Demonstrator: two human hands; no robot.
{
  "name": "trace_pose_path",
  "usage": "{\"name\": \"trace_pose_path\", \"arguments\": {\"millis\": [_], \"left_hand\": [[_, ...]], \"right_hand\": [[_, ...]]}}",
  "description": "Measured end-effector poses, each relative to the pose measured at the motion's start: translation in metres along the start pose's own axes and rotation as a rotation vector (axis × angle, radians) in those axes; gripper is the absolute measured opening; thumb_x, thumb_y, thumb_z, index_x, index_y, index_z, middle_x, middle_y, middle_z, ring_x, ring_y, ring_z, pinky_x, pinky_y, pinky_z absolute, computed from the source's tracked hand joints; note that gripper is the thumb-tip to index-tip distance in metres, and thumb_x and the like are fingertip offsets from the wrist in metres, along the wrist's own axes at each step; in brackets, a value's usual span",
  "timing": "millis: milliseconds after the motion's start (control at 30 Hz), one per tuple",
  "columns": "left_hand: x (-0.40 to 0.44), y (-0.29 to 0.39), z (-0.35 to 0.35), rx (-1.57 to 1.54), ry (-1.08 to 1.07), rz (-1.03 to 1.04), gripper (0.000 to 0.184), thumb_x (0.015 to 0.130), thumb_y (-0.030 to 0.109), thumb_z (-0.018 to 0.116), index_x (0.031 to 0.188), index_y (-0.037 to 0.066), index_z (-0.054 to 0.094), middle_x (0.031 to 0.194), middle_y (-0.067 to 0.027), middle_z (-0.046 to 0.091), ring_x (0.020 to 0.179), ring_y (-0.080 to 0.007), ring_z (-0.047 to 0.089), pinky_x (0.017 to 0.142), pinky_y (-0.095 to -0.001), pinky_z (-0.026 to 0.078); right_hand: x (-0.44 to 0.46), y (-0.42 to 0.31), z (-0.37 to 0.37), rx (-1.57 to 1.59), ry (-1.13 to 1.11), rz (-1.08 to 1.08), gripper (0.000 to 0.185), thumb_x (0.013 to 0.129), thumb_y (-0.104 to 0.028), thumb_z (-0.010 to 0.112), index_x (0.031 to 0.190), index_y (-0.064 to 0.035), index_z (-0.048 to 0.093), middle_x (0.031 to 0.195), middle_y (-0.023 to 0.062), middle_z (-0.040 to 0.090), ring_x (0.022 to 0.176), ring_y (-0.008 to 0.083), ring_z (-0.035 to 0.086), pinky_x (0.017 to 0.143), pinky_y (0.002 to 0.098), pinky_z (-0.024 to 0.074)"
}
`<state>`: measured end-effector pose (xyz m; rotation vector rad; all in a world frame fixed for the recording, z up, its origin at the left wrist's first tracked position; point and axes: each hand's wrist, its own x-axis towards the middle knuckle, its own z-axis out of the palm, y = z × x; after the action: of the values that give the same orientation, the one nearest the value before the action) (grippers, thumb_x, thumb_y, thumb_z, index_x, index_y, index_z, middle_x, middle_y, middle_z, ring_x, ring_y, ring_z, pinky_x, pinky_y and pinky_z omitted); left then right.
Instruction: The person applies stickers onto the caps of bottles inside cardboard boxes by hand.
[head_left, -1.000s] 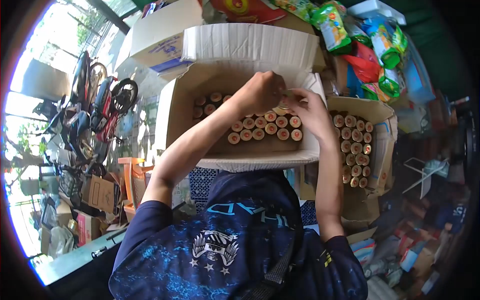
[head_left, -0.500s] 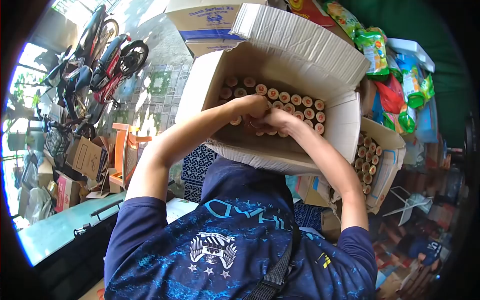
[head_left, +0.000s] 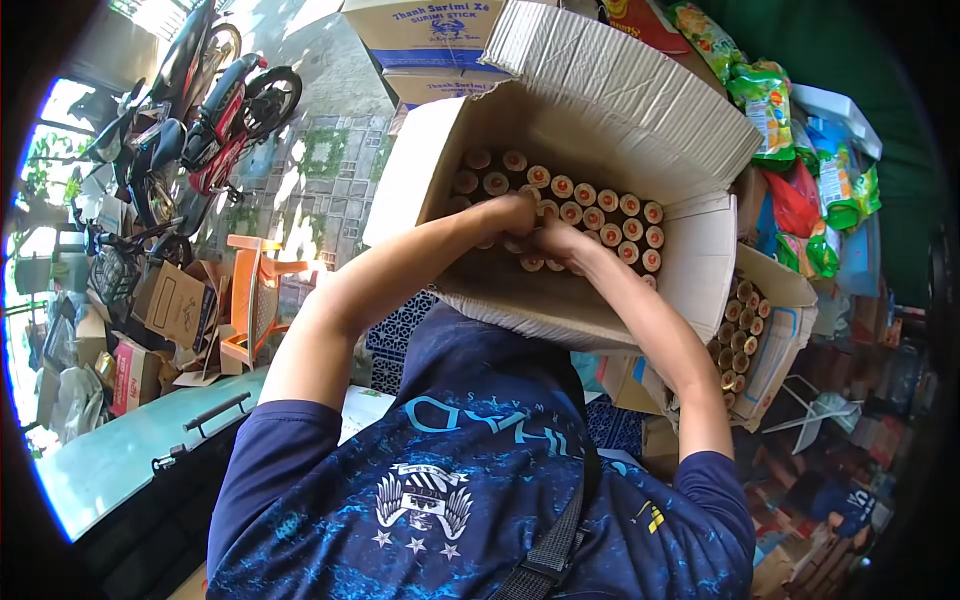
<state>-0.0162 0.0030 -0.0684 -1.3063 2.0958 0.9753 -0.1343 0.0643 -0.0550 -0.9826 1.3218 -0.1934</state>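
Observation:
Both hands are inside an open cardboard box [head_left: 600,335], over rows of small round-topped cylinders [head_left: 608,200] with pale tops and red marks. My left hand [head_left: 512,214] is closed, knuckles up, among the cylinders on the box's left side. Close beside it, my right hand [head_left: 556,240] bends inward with its fingers curled down and nearly touching the left. What the fingers hold, if anything, is hidden by the hands.
Surimi cartons [head_left: 430,35] stand behind the box, with bright snack packets [head_left: 765,110] at right. A second box of similar cylinders [head_left: 740,325] sits lower right. An orange chair [head_left: 250,300], a glass-topped counter [head_left: 130,450] and motorbikes [head_left: 215,130] are on the left.
The box and surroundings sit slightly further right in view. Both hands stay together among the cylinders, with the left hand's knuckles turned a little.

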Motion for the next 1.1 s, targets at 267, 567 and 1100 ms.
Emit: {"name": "trace_pose_path", "arguments": {"millis": [267,567,1100], "left_hand": [[-0.013,0.013,-0.006,-0.028,-0.109,-0.070,0.034,0.066,0.016,0.077,0.094,-0.003,0.073,0.088,-0.0211,0.071,0.082,-0.0279,0.072,0.068,-0.0386,0.057],[-0.018,0.006,-0.002,0.002,0.044,0.088,0.031,0.067,0.014,0.077,0.092,-0.003,0.072,0.097,-0.0220,0.071,0.090,-0.0298,0.070,0.074,-0.0397,0.055],[-0.025,-0.001,-0.003,-0.006,0.127,0.069,0.030,0.065,0.012,0.081,0.090,-0.003,0.072,0.090,-0.0223,0.071,0.083,-0.0285,0.071,0.065,-0.0396,0.055]], "right_hand": [[0.013,0.025,-0.007,0.225,-0.146,-0.006,0.028,0.082,-0.002,0.070,0.109,-0.0037,0.062,0.090,0.0021,0.063,0.078,0.0104,0.058,0.066,0.0258,0.0467],[0.000,0.012,0.001,-0.016,-0.003,-0.012,0.028,0.081,-0.005,0.068,0.108,-0.0001,0.063,0.091,0.0053,0.065,0.076,0.0123,0.059,0.066,0.0275,0.0467],[0.005,0.020,0.014,-0.054,-0.044,-0.093,0.040,0.081,-0.029,0.077,0.111,-0.0029,0.068,0.096,0.0046,0.069,0.075,0.0089,0.057,0.066,0.0264,0.0447]]}}
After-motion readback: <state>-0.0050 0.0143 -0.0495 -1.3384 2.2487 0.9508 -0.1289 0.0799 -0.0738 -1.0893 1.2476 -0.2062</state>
